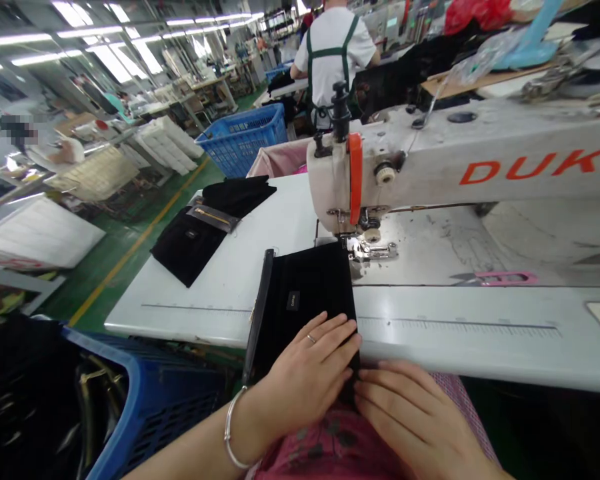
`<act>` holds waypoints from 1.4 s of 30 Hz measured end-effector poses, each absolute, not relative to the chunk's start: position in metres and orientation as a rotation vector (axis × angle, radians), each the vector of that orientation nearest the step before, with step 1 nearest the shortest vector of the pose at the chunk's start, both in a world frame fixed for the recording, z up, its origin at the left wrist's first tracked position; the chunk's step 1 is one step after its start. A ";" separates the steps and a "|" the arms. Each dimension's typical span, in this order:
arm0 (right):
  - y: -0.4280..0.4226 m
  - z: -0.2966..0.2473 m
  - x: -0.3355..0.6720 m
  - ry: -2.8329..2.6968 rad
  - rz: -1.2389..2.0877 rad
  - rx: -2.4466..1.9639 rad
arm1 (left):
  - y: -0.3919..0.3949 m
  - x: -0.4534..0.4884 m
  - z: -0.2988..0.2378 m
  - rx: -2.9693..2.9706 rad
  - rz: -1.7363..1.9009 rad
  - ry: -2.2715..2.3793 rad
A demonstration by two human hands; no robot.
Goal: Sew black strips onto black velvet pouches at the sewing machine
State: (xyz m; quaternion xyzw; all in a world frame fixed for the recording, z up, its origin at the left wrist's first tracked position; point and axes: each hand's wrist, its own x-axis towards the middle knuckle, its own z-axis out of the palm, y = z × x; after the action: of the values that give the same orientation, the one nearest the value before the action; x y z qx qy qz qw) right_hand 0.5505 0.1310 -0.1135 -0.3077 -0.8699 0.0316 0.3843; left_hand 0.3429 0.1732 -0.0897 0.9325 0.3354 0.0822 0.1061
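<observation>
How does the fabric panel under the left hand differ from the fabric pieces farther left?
The fabric panel has a dark strip along its left edge; the fabric pieces have a zipper strip across them.
The left hand rests on the panel, not the pieces.
Both are black with small labels.

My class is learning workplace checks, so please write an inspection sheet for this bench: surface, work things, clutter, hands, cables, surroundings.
Surface: white table, ruler line along its near edge.
Work things: black cloth piece with small label and dark strip; far right corner near the needle area of the sewing machine.
Clutter: pink-handled scissors; more black cloth at left.
Hands: left hand flat on the cloth piece; right hand at its near right edge, grip unclear.
Cables: nothing seen.
Surroundings: blue baskets, person in white shirt facing away.
</observation>
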 end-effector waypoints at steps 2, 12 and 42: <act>0.136 -0.115 0.550 -2.215 0.085 -0.792 | 0.177 0.342 -0.091 2.757 0.241 0.979; 0.169 -0.114 0.555 -2.226 0.143 -0.816 | 0.182 0.334 -0.103 2.682 0.624 0.829; 0.256 -0.115 0.570 -2.541 0.178 -1.039 | 0.306 0.335 -0.095 2.951 0.378 0.627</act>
State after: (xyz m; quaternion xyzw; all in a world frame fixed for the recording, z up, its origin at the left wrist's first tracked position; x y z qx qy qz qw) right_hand 0.5700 0.2561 -0.1146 -0.3705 -0.9061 0.0635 0.1942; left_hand 0.3353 0.3057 -0.0949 0.9693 0.2060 0.1241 0.0508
